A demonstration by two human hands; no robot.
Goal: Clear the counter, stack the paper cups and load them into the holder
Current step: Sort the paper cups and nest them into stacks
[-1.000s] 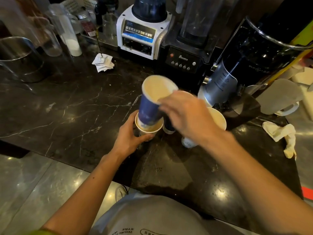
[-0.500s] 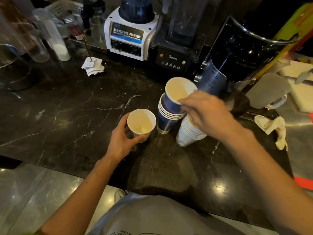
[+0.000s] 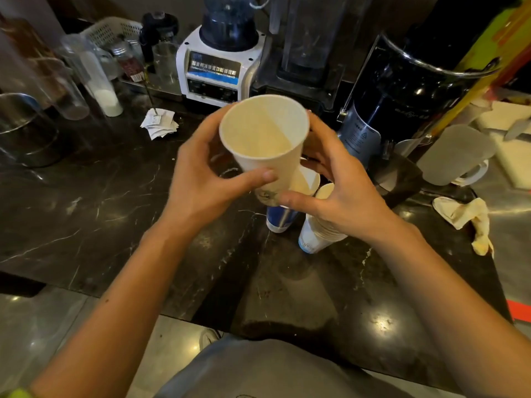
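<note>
1. Writing: the white blender base in upper centre of frame has a dark label w/ white Chinese characters over a blue strip; too small for me to read. The black grinder at upper right has a grey sticker w/ a warning triangle, text not readable. The held cup shows a small printed mark low on its wall, not readable either.
2. The white paper cup is in centre of frame, lifted above the counter. It is plain white outside, cream inside, empty, w/ rolled rim.
3. Its long axis is tilted: the mouth points up and toward the camera, the bottom points down and away, to the stacks under it.
4. Left hand is wrapped around the cup's left side, thumb pressed across the front wall, fingers curled behind.
5. Right hand holds the right side and lower part, thumb tip on the wall near the bottom, fingers spread behind the rim.
6. Just below, on the counter, stands a stack of blue cups, and beside it to the right a stack of white cups, leaning a bit. Both are partly hidden by the hands.
7. A crumpled cloth lies at right edge; folded paper slips lie left of centre, near the blender.
</note>
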